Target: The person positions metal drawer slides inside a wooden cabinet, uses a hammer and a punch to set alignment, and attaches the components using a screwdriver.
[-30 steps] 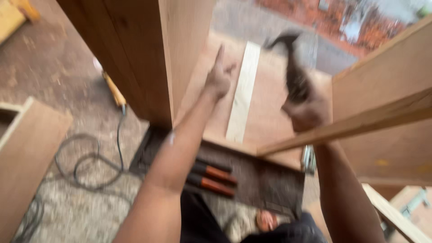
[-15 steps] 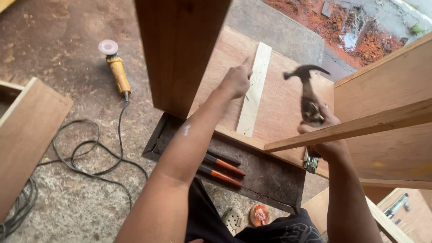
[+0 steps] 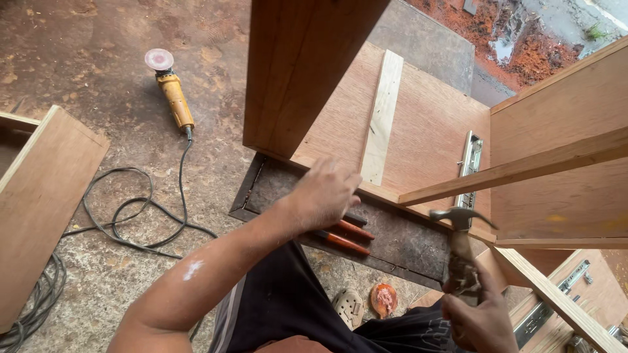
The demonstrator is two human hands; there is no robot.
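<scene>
Both hands have drawn back toward the body since the earlier frames: the left hand (image 3: 325, 193), which was pressed against the pale wooden strip (image 3: 381, 117), now hovers short of it with fingers loosely spread and holding nothing, just above two red-handled chisels (image 3: 343, 235). Lowered from its raised swing, the right hand (image 3: 479, 318) stays clamped around the handle of a claw hammer (image 3: 460, 245), head upward, beside the plywood cabinet (image 3: 562, 170). Far left of the left hand, a yellow angle grinder (image 3: 171, 88) lies on the floor.
</scene>
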